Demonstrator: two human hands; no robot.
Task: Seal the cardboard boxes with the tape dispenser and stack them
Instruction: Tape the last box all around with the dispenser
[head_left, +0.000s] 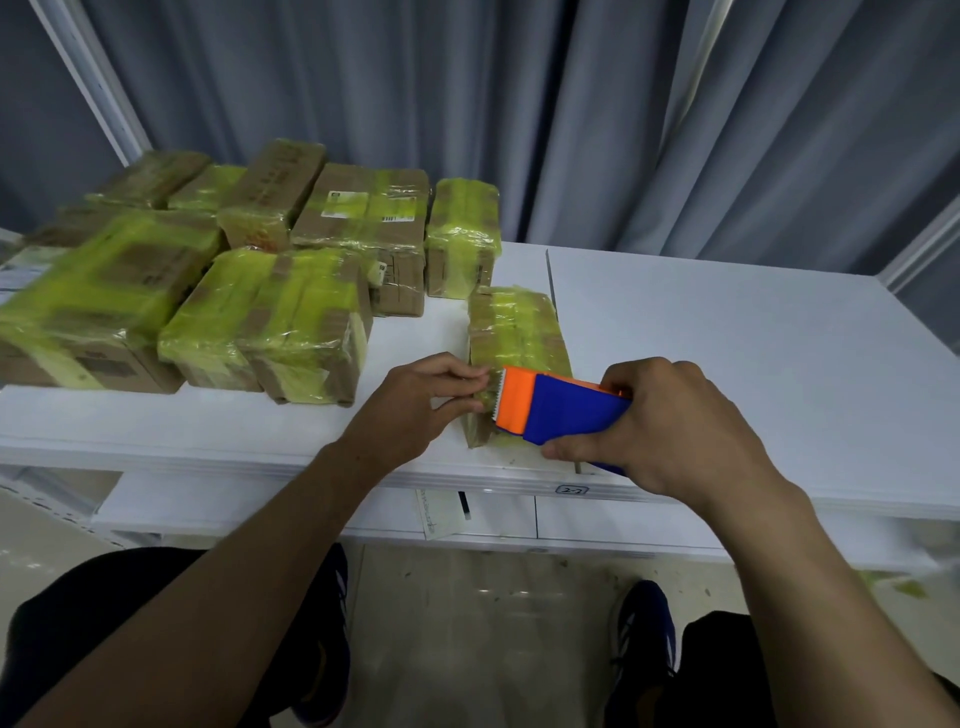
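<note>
Brown matt cardboard boxes (332, 228) are wrapped in glossy, wrinkled yellow-green tape, the tape dispenser (556, 410) is made of smooth orange and blue plastic, and the white table (727, 338) is smooth.

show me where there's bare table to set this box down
The right half of the table is bare, from the box being taped to the right edge. A narrow strip runs along the front edge before the taped boxes. The left rear is crowded with them.
</note>
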